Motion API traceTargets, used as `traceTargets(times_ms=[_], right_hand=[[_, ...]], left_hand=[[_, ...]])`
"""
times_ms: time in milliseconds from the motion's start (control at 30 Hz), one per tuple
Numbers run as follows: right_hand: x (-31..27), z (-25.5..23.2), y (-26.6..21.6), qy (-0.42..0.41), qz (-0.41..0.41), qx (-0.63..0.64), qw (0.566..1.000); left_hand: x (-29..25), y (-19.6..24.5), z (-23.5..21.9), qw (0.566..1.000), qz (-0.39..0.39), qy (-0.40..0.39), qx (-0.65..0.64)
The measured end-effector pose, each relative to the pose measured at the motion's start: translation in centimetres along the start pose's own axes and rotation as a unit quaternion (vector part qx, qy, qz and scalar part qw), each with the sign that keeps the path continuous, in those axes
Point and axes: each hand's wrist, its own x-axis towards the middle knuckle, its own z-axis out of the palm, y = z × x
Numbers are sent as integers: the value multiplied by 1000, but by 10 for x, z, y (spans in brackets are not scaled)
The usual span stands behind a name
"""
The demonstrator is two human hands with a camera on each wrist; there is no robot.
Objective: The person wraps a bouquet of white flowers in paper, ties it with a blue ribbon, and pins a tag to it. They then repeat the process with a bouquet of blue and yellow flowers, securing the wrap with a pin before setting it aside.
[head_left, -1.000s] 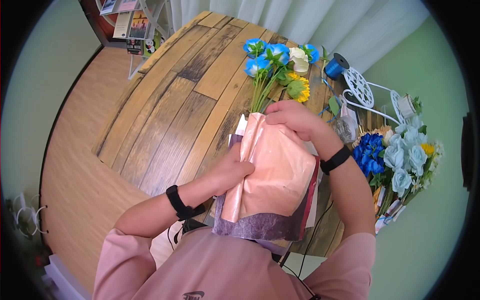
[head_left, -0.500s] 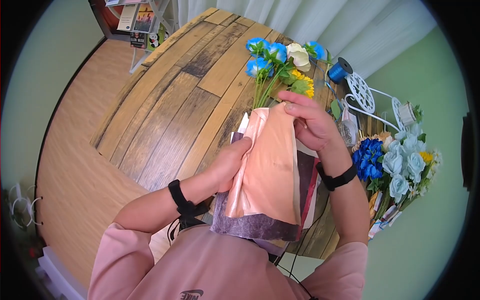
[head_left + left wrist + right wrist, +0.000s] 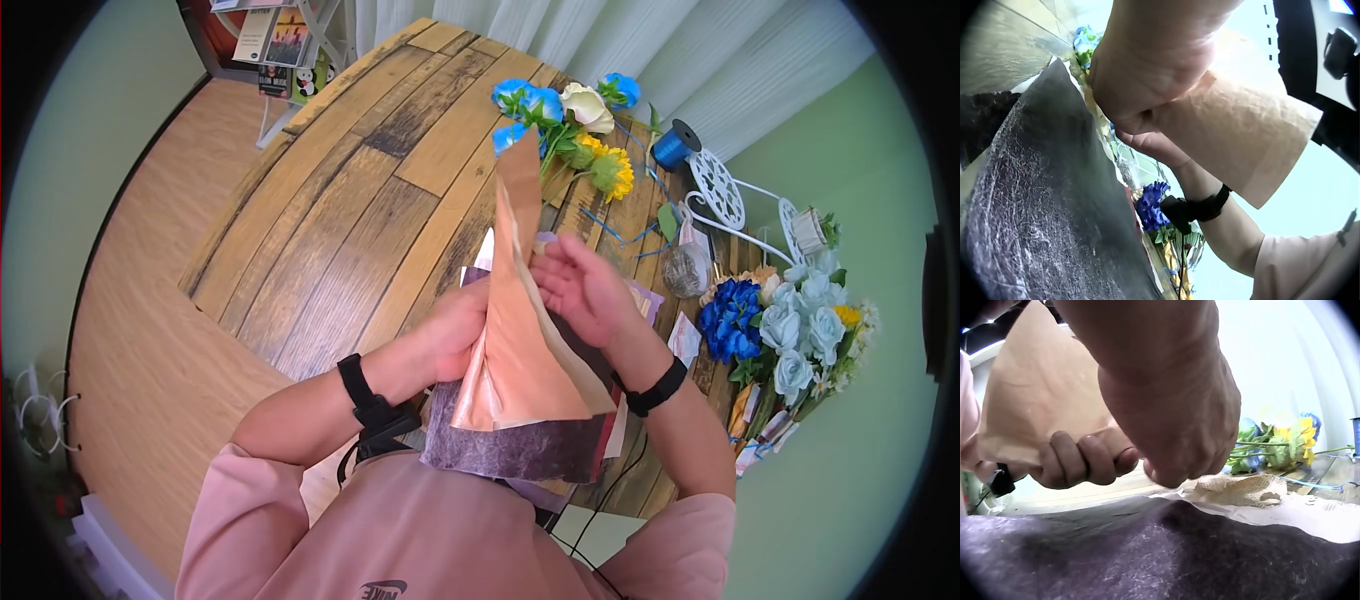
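In the head view my left hand (image 3: 458,330) grips a peach sheet of wrapping paper (image 3: 530,370), gathered into a fold. Its fingers (image 3: 1079,459) curl round the paper in the right wrist view. The sheet stands up on edge, its far tip overlapping the blue flowers (image 3: 525,105). To its right, my right hand (image 3: 585,290) has loosely extended fingers close to the paper's edge. Dark purple wrapping sheets (image 3: 510,450) lie beneath both hands. Beyond are a white flower (image 3: 587,107) and yellow sunflowers (image 3: 612,172); part of the stems is hidden by the peach paper.
A spool of blue ribbon (image 3: 676,143) and a white metal stand (image 3: 715,188) are at the back right. Dark-blue flowers (image 3: 733,318) and pale-blue roses (image 3: 793,330) stand on the right. A clear roll of tape (image 3: 686,270) lies nearer the hands.
The peach sheet has swung from lying flat toward the right to standing folded up on the left. My right hand has let go of its edge and moved down and left.
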Motion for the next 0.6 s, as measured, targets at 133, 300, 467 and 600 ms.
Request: traceTargets(times_ms=[133, 300, 467, 600], right_hand=[[3, 23, 11, -105, 79, -39, 991], [-12, 33, 11, -139, 113, -3, 984], [-23, 50, -4, -112, 119, 54, 985], [-13, 41, 9, -111, 55, 53, 991]], left_hand=[[5, -13, 7, 1000, 10, 5, 5], [5, -16, 10, 996, 30, 68, 54], [-9, -10, 0, 996, -9, -46, -82], [-29, -16, -19, 986, -96, -132, -42]])
